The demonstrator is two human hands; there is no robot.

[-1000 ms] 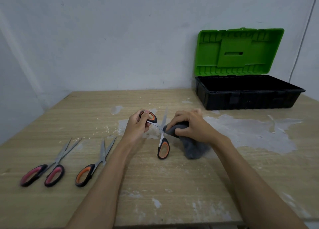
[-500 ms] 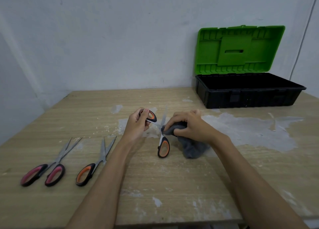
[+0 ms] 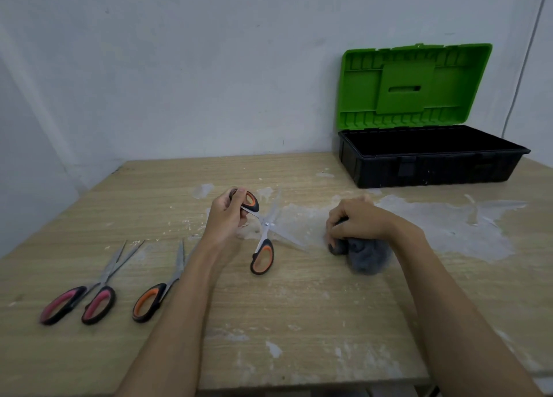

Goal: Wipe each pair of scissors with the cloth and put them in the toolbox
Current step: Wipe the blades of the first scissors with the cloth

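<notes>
Left hand (image 3: 225,220) raised, fingers curled through upper handle loop of open scissors (image 3: 262,230). Right hand (image 3: 357,221) palm-down, grip bunched around grey cloth (image 3: 363,251). Both forearms extended forward.

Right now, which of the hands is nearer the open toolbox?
Right. The right hand grips the cloth just in front of the toolbox; the left hand holds the orange-handled scissors farther left.

Three pairs of scissors were counted: one pink-handled pair (image 3: 78,295) and two orange-handled, one lying (image 3: 158,292) on the table and one held (image 3: 261,232). One cloth (image 3: 363,254), one toolbox (image 3: 431,157), one table (image 3: 284,321) and two hands were seen.
</notes>
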